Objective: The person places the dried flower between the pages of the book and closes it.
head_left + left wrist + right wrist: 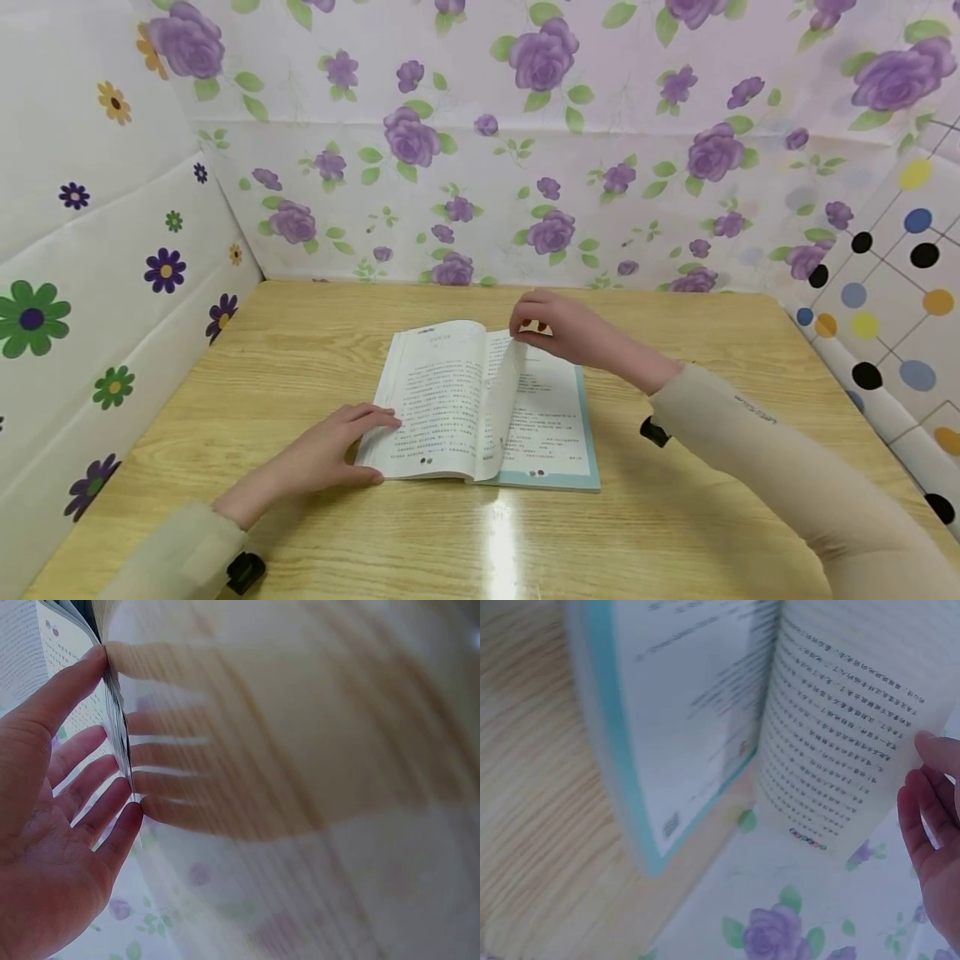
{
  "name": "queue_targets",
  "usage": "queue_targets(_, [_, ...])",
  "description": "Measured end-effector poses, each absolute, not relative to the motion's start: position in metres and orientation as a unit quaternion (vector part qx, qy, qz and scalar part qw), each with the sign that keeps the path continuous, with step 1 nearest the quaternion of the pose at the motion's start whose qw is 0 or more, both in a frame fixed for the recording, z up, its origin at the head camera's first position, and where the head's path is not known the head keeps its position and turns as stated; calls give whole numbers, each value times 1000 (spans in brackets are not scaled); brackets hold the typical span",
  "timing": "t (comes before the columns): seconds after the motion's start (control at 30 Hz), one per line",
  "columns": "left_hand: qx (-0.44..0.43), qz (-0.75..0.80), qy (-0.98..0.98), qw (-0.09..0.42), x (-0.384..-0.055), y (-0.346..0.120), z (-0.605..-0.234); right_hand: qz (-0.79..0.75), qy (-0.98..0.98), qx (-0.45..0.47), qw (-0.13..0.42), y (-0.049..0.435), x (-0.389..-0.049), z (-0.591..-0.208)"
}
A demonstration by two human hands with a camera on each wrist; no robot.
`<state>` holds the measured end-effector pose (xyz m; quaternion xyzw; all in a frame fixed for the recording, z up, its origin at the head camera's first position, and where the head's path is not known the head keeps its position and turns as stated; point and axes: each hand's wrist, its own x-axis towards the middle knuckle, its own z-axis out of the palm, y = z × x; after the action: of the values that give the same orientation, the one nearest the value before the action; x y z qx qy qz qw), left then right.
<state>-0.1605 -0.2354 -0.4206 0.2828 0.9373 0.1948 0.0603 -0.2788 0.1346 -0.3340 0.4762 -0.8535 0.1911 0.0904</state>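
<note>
An open book [438, 392] with printed text and pale blue borders on its right-hand page lies on the table. My right hand [555, 325] pinches the upper corner of a single page [501, 417], which stands lifted and curved near the middle of the book. In the right wrist view the thumb and fingers of that hand [937, 817] are at the page's edge. My left hand [337, 446] rests at the book's lower left edge. Its fingers are spread and fairly straight in the left wrist view, touching the edge of the pages [116, 712].
The book lies on a glossy wooden table [300, 358] that reflects light in front of it. Behind the table hangs a white cloth with purple roses [551, 233]. Patterned sheets with flowers [165, 271] and coloured dots [918, 375] cover the left and right sides.
</note>
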Motion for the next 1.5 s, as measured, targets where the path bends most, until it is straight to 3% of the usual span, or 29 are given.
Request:
queue_targets(0.17, [281,196,938,62,-160,-236,-420,183,-846,491,97,112,-282,-327])
queue_targets(0.67, [291,212,930,78,-163,-242,-418,207,-834,509,48,61,-296,-326])
queue_targets(0.93, [295,210,931,57,-169,-240,-420,220,-817,532,41,38,-304,-337])
queue_targets(1.3, [240,194,951,19,-163,-247,-425,245,-816,522,-38,-8,-311,-360])
queue_targets(1.5, [233,208,950,23,-161,-252,-425,228,-819,522,-67,-31,-308,-368])
